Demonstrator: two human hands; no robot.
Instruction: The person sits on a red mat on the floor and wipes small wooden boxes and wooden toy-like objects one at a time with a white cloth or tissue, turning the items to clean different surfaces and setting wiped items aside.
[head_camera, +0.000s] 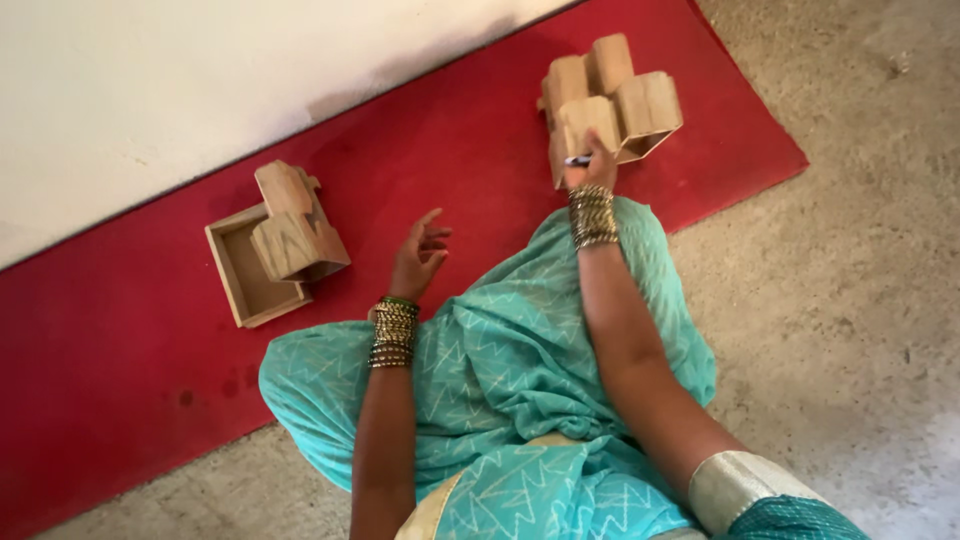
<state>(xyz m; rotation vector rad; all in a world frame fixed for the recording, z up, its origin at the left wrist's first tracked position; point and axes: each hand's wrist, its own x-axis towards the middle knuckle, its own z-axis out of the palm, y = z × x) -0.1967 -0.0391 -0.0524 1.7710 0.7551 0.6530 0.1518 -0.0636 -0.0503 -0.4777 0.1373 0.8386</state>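
My right hand (592, 166) is closed on a small pen-like marker (577, 160) and rests against a cluster of joined wooden boxes (612, 95) standing on the red mat (470, 150). My left hand (418, 256) hovers open over the mat, fingers spread, holding nothing. To its left lies an open wooden tray (240, 275) with a wooden block piece (296, 232) resting on its right edge. Both wrists wear stacks of bangles. My knees under turquoise patterned cloth (510, 370) sit between the arms.
A white wall (200, 80) borders the far side of the mat. Rough grey concrete floor (850, 280) lies to the right and in front of the mat.
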